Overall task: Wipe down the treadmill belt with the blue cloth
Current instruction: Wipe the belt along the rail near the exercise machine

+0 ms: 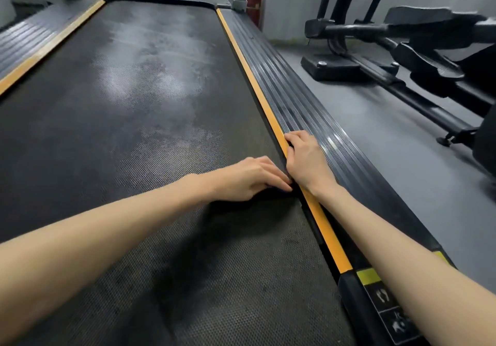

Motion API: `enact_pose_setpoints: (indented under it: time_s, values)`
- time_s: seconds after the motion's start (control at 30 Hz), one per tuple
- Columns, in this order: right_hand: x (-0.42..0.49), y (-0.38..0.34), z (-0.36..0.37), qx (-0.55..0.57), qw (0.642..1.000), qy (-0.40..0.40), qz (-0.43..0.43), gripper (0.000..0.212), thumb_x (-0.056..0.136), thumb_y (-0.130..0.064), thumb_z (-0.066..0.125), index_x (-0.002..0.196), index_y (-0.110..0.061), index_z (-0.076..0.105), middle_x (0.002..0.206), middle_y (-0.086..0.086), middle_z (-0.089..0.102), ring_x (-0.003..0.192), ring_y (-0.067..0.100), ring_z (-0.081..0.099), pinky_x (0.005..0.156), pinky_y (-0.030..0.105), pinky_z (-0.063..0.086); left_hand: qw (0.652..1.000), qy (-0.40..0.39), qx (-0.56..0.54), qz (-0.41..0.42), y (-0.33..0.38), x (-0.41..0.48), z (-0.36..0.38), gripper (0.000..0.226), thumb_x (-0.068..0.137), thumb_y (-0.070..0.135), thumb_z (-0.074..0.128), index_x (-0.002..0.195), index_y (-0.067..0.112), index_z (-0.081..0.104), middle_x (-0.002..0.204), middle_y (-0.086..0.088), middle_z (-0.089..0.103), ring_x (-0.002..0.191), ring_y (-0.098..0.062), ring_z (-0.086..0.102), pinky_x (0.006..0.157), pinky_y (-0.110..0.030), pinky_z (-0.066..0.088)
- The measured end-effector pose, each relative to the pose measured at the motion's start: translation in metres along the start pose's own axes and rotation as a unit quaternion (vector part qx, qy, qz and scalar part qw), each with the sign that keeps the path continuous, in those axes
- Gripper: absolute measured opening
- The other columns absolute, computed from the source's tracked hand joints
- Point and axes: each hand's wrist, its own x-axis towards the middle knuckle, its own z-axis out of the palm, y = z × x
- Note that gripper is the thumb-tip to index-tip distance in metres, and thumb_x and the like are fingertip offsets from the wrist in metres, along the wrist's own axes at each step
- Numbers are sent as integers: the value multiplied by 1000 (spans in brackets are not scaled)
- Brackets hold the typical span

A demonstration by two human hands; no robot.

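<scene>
rubber, dark and dimpled, fills most of the view: one treadmill belt [139,136] running away from the camera, with pale, cloudy patches up its middle and a darker stretch near the person. two bare hands are out, both at the belt's right edge. the left hand [249,178] lies knuckles up on the belt with its fingers curled down against the surface; a sliver of something dark, perhaps bluish, shows under the fingertips, but i cannot tell whether that is the blue cloth or only shadow, so the cloth's place is uncertain and, if it is there, it is almost wholly hidden under that hand. the right hand [306,157] rests palm down across the orange strip [271,120] and the ribbed side rail [316,120], fingers together and bent over the strip's inner lip, pinching nothing i can see. the risks, as i judge them: fingertips sit right at the seam between belt and rail, so a slip or any belt movement could nip them; weight leaned on the right hand could slide on the ribbed rail; and wiping only the near edge would leave the pale patches farther up untouched. counts: one belt, two orange strips (the other [51,42] on the left), two ribbed rails, two hands, one red fire extinguisher [255,2] by the wall, one other exercise machine [402,50] on the grey floor [375,131] to the right.
</scene>
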Motion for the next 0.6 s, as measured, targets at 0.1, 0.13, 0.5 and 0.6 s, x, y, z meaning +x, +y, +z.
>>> enact_pose_setpoints:
  time_s: [0.1, 0.13, 0.5, 0.6]
  values:
    - [0, 0, 1, -2, 1000, 6, -5, 36, 96, -11, 40, 130, -4, 50, 130, 8, 50, 119, 21, 43, 99, 28, 36, 998, -8, 27, 56, -5, 0, 2, 40, 90, -2, 49, 124, 14, 62, 130, -4, 58, 118, -19, 48, 102, -25, 37]
    - [0, 0, 1, -2, 1000, 7, -6, 36, 96, -12, 40, 130, -4, 50, 129, 8, 50, 119, 21, 44, 100, 28, 36, 997, -5, 38, 60, -12, 2, 0, 37, 91, 0, 48, 123, 13, 63, 128, -5, 59, 117, -21, 50, 101, -26, 38]
    - [2, -1, -3, 23, 1000, -18, 12, 37, 97, -13, 38, 131, -5, 49, 130, 7, 49, 121, 20, 42, 101, 29, 37, 957, 130, 93, -242, -74, 36, -11, 41, 88, -9, 45, 116, 11, 67, 121, -4, 63, 109, -27, 54, 94, -20, 28]
    - [1, -1, -3, 15, 1000, -15, 8, 37, 96, -12, 40, 130, -4, 50, 130, 8, 49, 121, 21, 42, 101, 30, 36, 990, 71, 54, -111, -37, 16, -13, 39, 87, -7, 49, 113, 14, 69, 123, -2, 63, 103, -25, 55, 100, -30, 37]
